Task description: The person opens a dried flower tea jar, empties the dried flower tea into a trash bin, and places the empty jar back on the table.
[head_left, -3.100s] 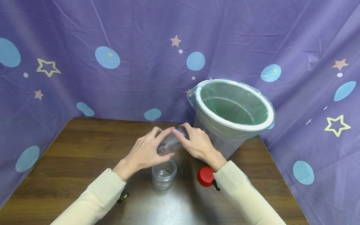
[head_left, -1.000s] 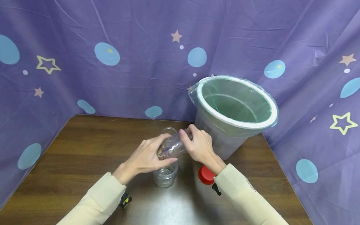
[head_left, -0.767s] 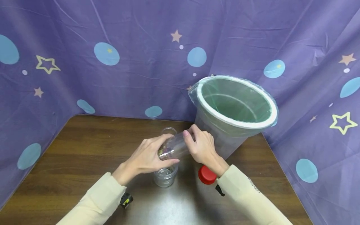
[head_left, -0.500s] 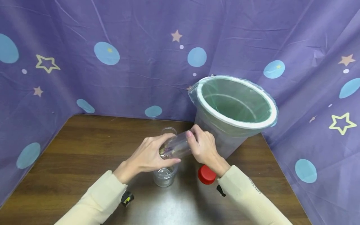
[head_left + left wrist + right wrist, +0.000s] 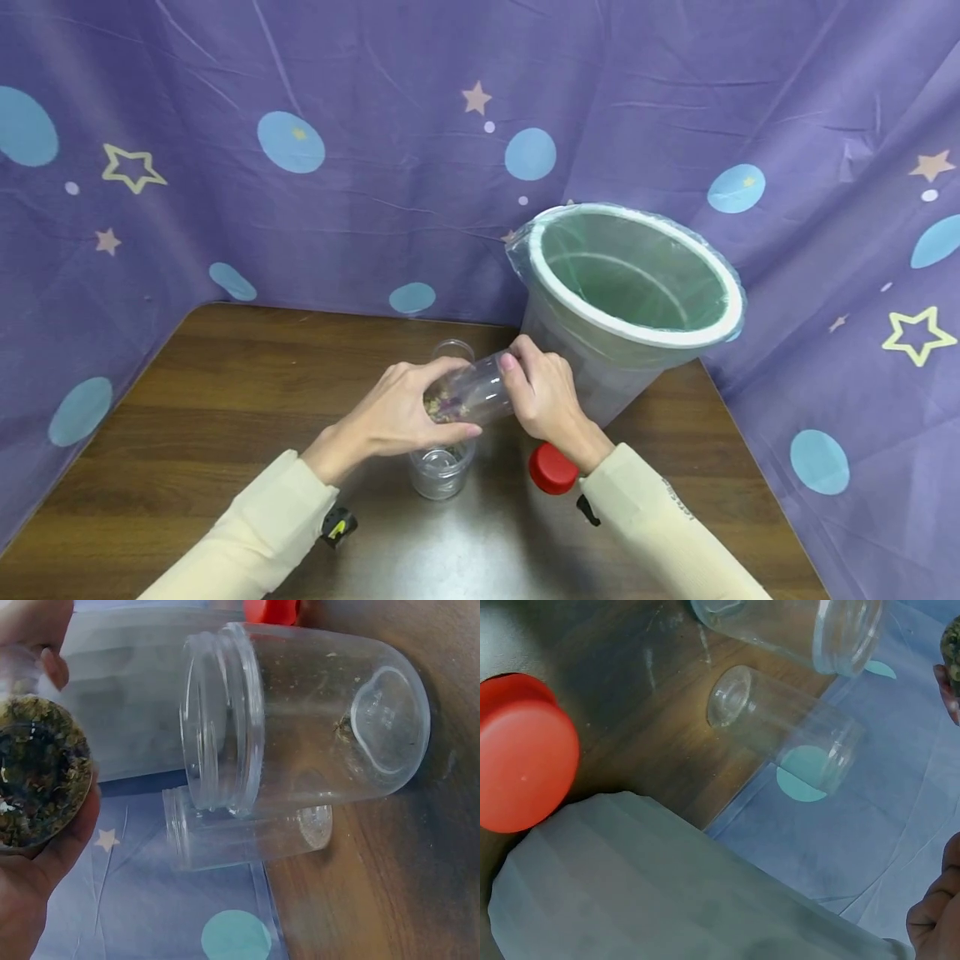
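My left hand (image 5: 386, 412) grips the lower end of a clear jar (image 5: 483, 390) from the left, thumb underneath. Dried bits (image 5: 34, 769), yellowish and dark, are gathered at that end. My right hand (image 5: 543, 392) holds the jar's other end, its thumb along the upper side; the fingers behind are mostly hidden. The jar is tilted in the air, right end higher. Below it an open wide clear jar (image 5: 438, 479) stands on the table, a few crumbs inside. A narrower clear jar (image 5: 780, 724) stands behind that one, partly hidden in the head view.
A tall white-rimmed bin (image 5: 731, 312) with a thin green liner stands at the back right, close beyond my right hand. A red lid (image 5: 552, 468) lies on the wooden table (image 5: 187, 450) by my right sleeve. A purple curtain (image 5: 360, 125) hangs behind the table.
My right hand has shifted slightly right along the held jar, so more of its wall and contents show. The narrower jar's rim has come into view behind my left hand.
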The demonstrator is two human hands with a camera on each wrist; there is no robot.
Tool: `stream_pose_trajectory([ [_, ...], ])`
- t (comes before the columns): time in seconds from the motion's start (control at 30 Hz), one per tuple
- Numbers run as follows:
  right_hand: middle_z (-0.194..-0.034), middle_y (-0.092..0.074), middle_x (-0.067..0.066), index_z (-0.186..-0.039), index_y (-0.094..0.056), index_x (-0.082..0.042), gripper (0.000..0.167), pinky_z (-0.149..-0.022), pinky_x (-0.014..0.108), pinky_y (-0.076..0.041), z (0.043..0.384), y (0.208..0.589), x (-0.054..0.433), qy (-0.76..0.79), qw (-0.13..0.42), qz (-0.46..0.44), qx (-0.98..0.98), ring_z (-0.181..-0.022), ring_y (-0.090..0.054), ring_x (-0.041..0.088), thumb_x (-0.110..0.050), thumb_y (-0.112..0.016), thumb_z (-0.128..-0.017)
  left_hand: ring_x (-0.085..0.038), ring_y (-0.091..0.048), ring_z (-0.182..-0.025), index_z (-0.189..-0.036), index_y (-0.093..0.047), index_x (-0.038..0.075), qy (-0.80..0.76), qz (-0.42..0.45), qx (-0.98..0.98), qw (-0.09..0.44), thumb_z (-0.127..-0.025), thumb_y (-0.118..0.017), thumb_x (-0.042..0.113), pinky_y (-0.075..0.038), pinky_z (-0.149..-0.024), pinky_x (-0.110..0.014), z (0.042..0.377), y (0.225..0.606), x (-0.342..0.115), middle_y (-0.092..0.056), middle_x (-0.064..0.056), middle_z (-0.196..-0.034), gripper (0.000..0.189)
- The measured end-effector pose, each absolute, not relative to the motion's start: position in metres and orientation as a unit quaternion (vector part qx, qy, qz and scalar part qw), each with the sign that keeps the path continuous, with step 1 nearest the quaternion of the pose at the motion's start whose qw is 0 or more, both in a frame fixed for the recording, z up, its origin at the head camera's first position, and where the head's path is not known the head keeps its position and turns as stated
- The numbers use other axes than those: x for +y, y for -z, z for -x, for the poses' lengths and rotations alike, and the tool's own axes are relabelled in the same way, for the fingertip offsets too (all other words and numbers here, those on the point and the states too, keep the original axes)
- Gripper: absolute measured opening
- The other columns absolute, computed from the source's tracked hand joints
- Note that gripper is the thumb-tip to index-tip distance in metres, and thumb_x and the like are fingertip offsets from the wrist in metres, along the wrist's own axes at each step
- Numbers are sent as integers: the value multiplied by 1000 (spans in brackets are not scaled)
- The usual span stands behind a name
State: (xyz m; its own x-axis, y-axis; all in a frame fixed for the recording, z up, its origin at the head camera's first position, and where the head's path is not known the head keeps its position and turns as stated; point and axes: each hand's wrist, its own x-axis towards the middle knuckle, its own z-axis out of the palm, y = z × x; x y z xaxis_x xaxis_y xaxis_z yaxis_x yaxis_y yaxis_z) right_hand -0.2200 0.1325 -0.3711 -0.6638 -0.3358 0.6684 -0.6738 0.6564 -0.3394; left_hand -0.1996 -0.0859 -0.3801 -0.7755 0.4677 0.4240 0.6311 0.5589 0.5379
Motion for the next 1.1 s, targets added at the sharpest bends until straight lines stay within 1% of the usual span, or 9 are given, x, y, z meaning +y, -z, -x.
stream_pose_trajectory([
  [0.23,-55,-51,3,-79,-53,-6,71,-43,32,-34,219,373,134,-293,289,-302,-860,-47,-48,21,-58,-11,-101,-2,-60,-68,-125,-63,21,361,307,-877,75,-70,-80,53,-49,-64,-21,200,377,-86,-71,8,-83,65],
  [0.43,-54,-49,2,-81,-53,-5,68,-44,32,-34,219,365,137,-285,294,-337,-848,-46,-46,19,-56,-13,-102,-8,-65,-87,-123,-64,22,462,305,-832,-30,-76,-80,41,-53,-80,-27,202,373,-88,-72,7,-100,53],
  [0.5,-54,-49,3,-83,-54,-5,67,-44,33,-35,219,362,137,-278,294,-348,-846,-46,-47,19,-55,-14,-102,-11,-66,-90,-123,-64,20,495,313,-808,-64,-79,-78,37,-54,-82,-28,203,373,-90,-71,5,-104,49],
  [0.6,-53,-48,2,-85,-53,-5,66,-44,33,-35,219,359,136,-270,296,-365,-841,-46,-45,18,-54,-13,-102,-15,-68,-90,-123,-64,16,536,327,-770,-113,-82,-75,32,-56,-82,-31,205,374,-92,-72,0,-103,45],
  [0.7,-54,-47,0,-85,-53,-5,66,-44,32,-36,220,360,136,-265,301,-384,-832,-45,-45,16,-54,-12,-102,-18,-70,-88,-126,-61,8,574,337,-725,-174,-86,-70,29,-58,-80,-35,208,378,-96,-72,-11,-102,46],
  [0.8,-56,-49,0,-87,-53,-4,67,-44,32,-39,220,361,136,-260,308,-405,-821,-47,-47,15,-54,-11,-102,-20,-70,-91,-128,-58,0,600,344,-687,-222,-90,-64,27,-58,-84,-39,211,382,-98,-69,-20,-107,47],
  [0.87,-58,-51,0,-89,-53,-4,67,-46,33,-42,221,362,136,-256,313,-412,-817,-48,-50,16,-54,-10,-102,-19,-69,-92,-128,-57,-3,608,348,-672,-240,-91,-61,27,-57,-87,-39,213,385,-99,-68,-21,-108,48],
  [0.97,-61,-54,1,-90,-53,-4,68,-48,34,-45,220,362,136,-251,321,-421,-810,-50,-52,16,-53,-8,-102,-16,-69,-93,-124,-59,-4,621,352,-644,-275,-91,-57,26,-57,-87,-38,216,386,-100,-69,-13,-107,45],
  [1.1,-64,-56,2,-90,-52,-5,67,-49,32,-47,220,361,134,-253,330,-441,-796,-52,-53,15,-53,-8,-100,-12,-67,-86,-113,-64,5,639,351,-597,-334,-91,-50,24,-58,-81,-35,218,384,-103,-70,-1,-97,32],
])
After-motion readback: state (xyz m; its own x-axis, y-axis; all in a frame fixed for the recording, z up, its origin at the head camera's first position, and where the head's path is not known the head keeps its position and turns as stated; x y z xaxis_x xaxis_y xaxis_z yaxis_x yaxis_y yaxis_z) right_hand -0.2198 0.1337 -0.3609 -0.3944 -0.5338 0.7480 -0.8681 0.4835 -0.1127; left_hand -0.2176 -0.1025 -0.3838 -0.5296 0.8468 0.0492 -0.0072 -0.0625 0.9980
